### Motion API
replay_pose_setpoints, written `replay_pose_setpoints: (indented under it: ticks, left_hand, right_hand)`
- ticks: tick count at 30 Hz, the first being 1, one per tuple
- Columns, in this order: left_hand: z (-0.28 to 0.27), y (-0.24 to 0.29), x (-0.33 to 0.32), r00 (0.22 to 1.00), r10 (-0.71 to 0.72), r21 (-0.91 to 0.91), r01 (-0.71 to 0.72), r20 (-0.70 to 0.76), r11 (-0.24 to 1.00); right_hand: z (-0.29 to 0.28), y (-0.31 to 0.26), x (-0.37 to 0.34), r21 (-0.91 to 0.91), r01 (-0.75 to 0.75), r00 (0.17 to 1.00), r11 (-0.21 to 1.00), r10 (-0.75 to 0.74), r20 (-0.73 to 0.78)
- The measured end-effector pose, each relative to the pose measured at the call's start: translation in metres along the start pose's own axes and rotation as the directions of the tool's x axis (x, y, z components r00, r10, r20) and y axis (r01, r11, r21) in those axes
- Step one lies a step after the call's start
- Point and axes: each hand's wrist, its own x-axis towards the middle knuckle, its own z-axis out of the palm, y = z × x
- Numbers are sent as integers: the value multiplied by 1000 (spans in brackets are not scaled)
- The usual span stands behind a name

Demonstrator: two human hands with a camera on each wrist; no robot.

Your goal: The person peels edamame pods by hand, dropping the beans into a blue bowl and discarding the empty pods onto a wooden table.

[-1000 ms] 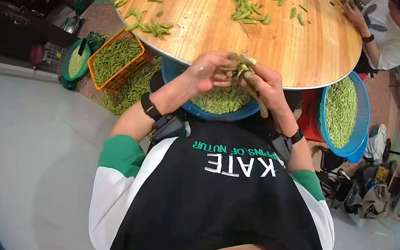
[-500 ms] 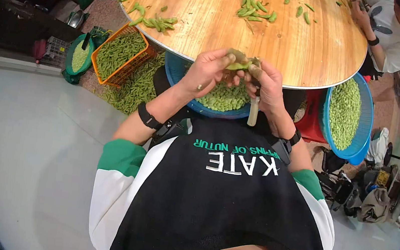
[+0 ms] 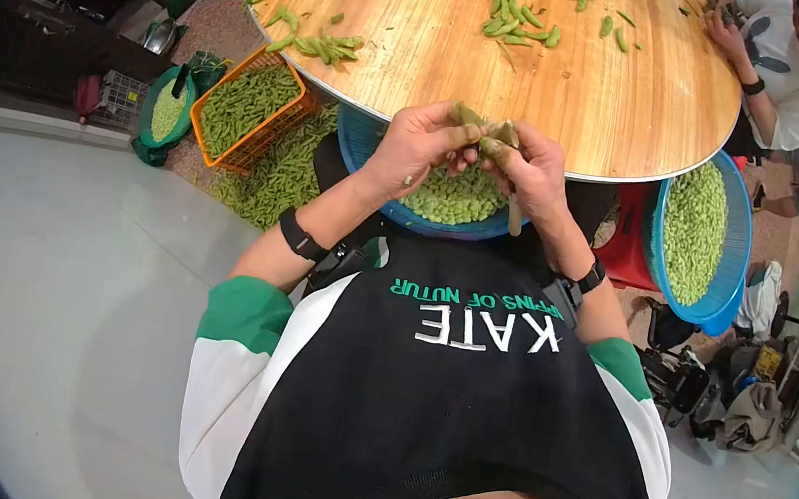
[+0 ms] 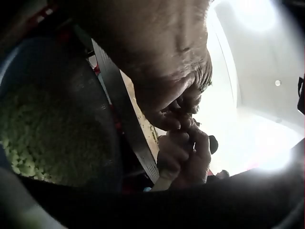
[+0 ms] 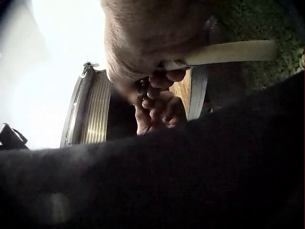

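We are noting the right hand (image 3: 536,175) grasping a pale handle (image 3: 515,218), its end protruding from the grip; the left hand (image 3: 412,153) is apparently pinching a pod, hidden among the fingertips.

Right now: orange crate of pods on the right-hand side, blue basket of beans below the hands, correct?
No: the head view shows the orange crate of pods on the left-hand side. The rest holds: blue basket of beans below the left hand and right hand.
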Motion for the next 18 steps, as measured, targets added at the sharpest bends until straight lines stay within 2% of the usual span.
replay_pose_setpoints:
  ticks: [1,3,4,6,9,12,16,18]
  left_hand:
    - [0,-2,0,1000,-2,0,2,0,1000]
    - [1,-6,-2,997,53,115,-47,-55,992]
    - [2,-6,-3,997,52,117,-46,-54,992]
    - [5,-4,-7,990,133,239,-118,-45,964]
    - [15,1,-9,988,153,320,-137,-27,938]
    - [12,-1,-9,989,148,347,-145,17,927]
    - [6,3,-9,987,158,273,-153,6,950]
    - [5,0,-6,969,242,204,-227,-49,952]
  right_hand:
    - [-1,5,1,-20,4,1000,1000,-5,-18]
    - [-2,8,2,-38,6,999,999,-7,-36]
    - [-1,8,2,-43,9,1000,999,-10,-4]
    - [-2,4,4,-47,11,1000,999,-10,29]
    - [-5,-3,4,-69,-58,997,996,61,45]
    - [-4,-3,4,-158,-6,1000,987,8,12]
    - [-5,-5,-3,-238,-18,996,971,40,84]
    - [-3,-8,-8,-287,-8,991,958,46,126]
